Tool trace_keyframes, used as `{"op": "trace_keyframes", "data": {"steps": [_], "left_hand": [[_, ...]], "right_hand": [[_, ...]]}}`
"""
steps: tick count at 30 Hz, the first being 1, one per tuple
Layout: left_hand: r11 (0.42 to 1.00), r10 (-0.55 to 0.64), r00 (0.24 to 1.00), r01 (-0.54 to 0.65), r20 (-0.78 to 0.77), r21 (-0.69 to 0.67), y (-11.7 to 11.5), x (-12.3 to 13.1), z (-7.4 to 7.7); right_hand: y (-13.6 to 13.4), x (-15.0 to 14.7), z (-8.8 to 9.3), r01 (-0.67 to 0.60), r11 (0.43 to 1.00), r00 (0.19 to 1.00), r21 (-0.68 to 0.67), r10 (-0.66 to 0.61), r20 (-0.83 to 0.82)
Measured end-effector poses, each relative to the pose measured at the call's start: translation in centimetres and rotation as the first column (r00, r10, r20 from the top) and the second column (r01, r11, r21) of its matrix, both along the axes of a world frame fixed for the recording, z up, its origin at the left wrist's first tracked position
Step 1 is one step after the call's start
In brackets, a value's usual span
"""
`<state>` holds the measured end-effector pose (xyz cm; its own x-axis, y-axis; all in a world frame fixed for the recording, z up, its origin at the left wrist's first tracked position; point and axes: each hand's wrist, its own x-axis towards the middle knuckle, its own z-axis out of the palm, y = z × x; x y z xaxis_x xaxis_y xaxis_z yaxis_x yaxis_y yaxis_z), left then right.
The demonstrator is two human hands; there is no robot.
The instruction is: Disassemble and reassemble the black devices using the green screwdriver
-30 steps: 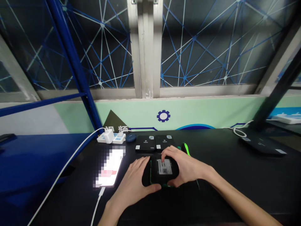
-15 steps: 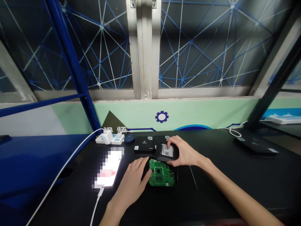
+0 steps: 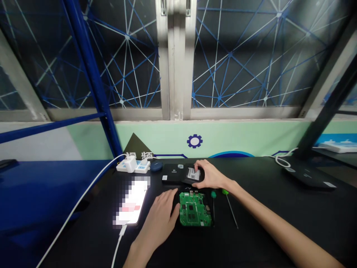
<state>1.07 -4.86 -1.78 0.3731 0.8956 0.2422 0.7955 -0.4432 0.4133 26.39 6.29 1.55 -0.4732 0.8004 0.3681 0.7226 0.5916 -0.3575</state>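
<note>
My right hand (image 3: 212,175) grips a flat black plastic cover (image 3: 190,180) with a white label on it, fingers on top and thumb at the near edge. It is above and beyond a green circuit board (image 3: 195,210), overlapping the flat black boxes behind. To the left of the board lies my left hand (image 3: 163,208), fingers stretched forward and thumb apart. Its thumb is at the board's left edge; whether it touches I cannot tell. Two screwdrivers lie right of the board, one with a teal handle (image 3: 213,194), the other with a light green handle (image 3: 225,191).
A black box (image 3: 173,175) stands at the back beside a dark blue round object (image 3: 156,166) and a white power strip (image 3: 142,166). A lit phone (image 3: 134,201) with a white cable (image 3: 120,236) lies left. Another black device (image 3: 309,176) sits far right.
My right hand has carried the cover back and left, off the board's far edge. More of the board and both screwdriver handles now show. My left hand stays beside the board.
</note>
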Motion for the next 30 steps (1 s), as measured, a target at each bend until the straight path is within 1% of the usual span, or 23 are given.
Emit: {"op": "trace_keyframes", "data": {"steps": [5,9,14,17,20,24,30], "left_hand": [[0.999,-0.011,1.000,0.012,-0.024,0.040,0.3,-0.1,-0.5],[0.997,-0.028,0.999,0.030,-0.025,0.064,0.3,-0.2,-0.7],[0.998,-0.017,0.999,0.020,-0.041,0.068,0.3,-0.1,-0.7],[0.997,-0.014,0.999,0.018,-0.047,0.069,0.3,0.0,-0.6],[0.998,-0.010,0.999,0.013,-0.046,0.067,0.3,0.1,-0.6],[0.999,-0.004,0.999,0.006,-0.037,0.053,0.3,0.1,-0.6],[0.999,-0.006,0.999,0.008,-0.034,0.052,0.4,0.0,-0.8]], "right_hand": [[-0.2,-0.1,-0.8,-0.014,1.000,1.000,0.017,0.014,-0.018],[-0.3,0.0,-0.9,-0.009,1.000,1.000,0.019,0.010,-0.017],[-0.5,0.1,-1.1,-0.040,0.999,0.999,0.016,0.040,-0.019],[-0.8,0.2,-1.2,-0.067,0.997,0.997,0.044,0.068,-0.022],[-1.0,0.3,-1.0,-0.082,0.993,0.996,0.083,0.083,-0.013],[-1.3,0.5,-0.4,-0.039,0.991,0.999,0.125,0.042,-0.020],[-1.7,0.6,-0.1,-0.048,0.990,0.999,0.134,0.044,0.030]]}}
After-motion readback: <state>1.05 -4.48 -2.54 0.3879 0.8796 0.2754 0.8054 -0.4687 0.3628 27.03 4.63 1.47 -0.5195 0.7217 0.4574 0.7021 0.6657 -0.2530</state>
